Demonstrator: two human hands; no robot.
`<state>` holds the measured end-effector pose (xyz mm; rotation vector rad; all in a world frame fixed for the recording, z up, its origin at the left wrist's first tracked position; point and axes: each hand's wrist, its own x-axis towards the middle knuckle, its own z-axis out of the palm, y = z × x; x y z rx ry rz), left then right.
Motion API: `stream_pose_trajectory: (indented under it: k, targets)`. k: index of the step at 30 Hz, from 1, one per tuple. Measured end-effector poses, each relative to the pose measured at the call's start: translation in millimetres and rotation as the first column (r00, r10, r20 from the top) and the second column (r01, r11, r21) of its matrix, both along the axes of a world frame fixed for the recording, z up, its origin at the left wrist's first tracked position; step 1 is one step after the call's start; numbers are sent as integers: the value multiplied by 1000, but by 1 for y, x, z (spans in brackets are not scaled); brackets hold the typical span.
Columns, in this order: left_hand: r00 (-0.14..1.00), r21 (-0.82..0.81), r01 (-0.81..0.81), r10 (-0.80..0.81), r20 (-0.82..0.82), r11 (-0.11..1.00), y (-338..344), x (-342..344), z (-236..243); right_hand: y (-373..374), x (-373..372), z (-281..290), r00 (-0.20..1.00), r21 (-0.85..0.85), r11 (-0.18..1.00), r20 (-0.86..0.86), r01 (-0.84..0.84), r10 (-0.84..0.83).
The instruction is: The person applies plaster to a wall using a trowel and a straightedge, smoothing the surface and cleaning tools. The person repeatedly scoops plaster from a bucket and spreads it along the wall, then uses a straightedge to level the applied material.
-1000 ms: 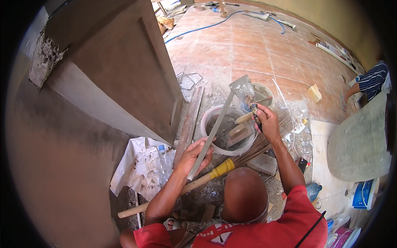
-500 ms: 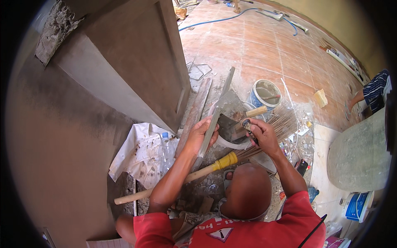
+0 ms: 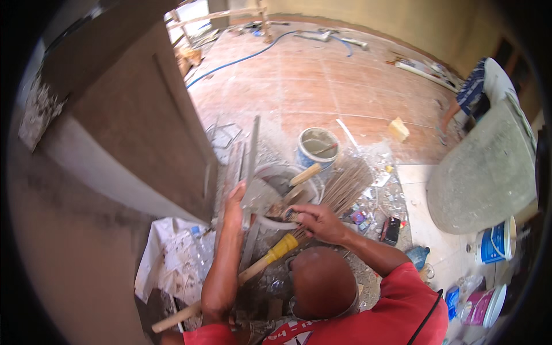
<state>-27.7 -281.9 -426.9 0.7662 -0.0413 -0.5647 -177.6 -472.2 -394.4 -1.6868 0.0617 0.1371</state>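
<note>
My left hand (image 3: 234,202) is closed around a long, narrow grey strip (image 3: 252,150), which stands steeply tilted; the fingers are partly hidden. My right hand (image 3: 319,222) grips the dark handle of a trowel. The grey trowel blade (image 3: 260,196) lies close against the strip, over a round whitish basin (image 3: 275,223). A tool with a pale wooden handle (image 3: 306,174) rests at the basin, its lower part partly hidden. Just below my right hand lies a stick broom with a yellow collar (image 3: 283,246) and brown bristles (image 3: 348,183).
A mortar-stained bucket (image 3: 318,148) stands beyond the basin. A plastic bottle (image 3: 201,246) lies on stained white sacking (image 3: 167,253) at left, beside a brown panel (image 3: 144,115). Rubble and a dark phone-like object (image 3: 391,230) lie right. A large grey container (image 3: 483,172) stands near another person's leg (image 3: 451,112).
The view has shifted, showing more floor beyond. The strip now stands more upright. My right hand has brought the trowel lower and its blade close to the strip.
</note>
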Motion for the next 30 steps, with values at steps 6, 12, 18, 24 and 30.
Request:
stream_pose_trajectory:
  k: [6, 12, 18, 24, 30]
  targets:
    - [998, -132, 59, -58, 11, 989, 28, 22, -28, -4, -9, 8, 984, 27, 986, 80, -163, 160]
    - [935, -512, 270, -348, -62, 816, 6, 6, -14, -42, -4, 14, 962, 373, 909, 117, 188, -247]
    - [838, -683, 443, -540, 85, 581, 7, -20, 11, -64, 25, 15, 900, 478, 826, 146, 299, -411]
    - [872, -714, 266, -477, -107, 648, 6, -51, 42, -53, 65, 5, 823, 434, 837, 297, 335, -484]
    - [867, -743, 244, -484, -122, 624, 2, -58, 47, -55, 79, 7, 802, 368, 858, 349, 359, -485]
